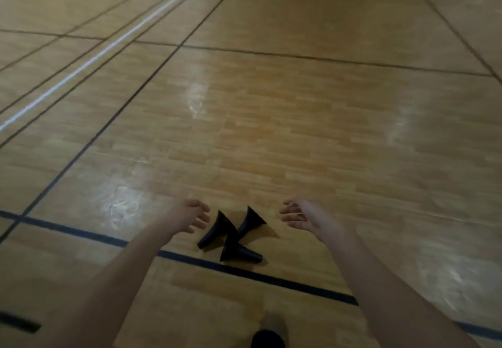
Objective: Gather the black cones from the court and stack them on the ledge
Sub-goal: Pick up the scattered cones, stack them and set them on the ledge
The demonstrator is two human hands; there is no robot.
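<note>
1. Head view is showing us a wooden court floor (271,130). We are looking down at three black cones (228,239), which are lying on their sides in a small cluster just beside a black line (285,277) painted on the floor.
2. The left cone (216,229) is pointing its narrow end toward us. The far cone (251,220) is lying behind it, and the near cone (240,252) is lying right at the line. They seem to be touching one another, but the picture is too soft for us to be sure.
3. Our left hand (190,216) is hovering just beside the left cone. Our right hand (301,216) is hovering near the far cone, on the other side of the cluster.
4. We are holding the fingers of both hands spread and a little bent. They are gripping nothing and touching no cone.
5. We are judging that the gathering step is in hand, at the moment before a pickup. No cone is stacked yet, and the ledge is not showing in this view.
6. The next move is probably asking each hand to close around the body of one cone. Because the cones are lying in different directions, we are expecting to turn them the same way before one slides into another. After that, one hand is free for the third cone.
</note>
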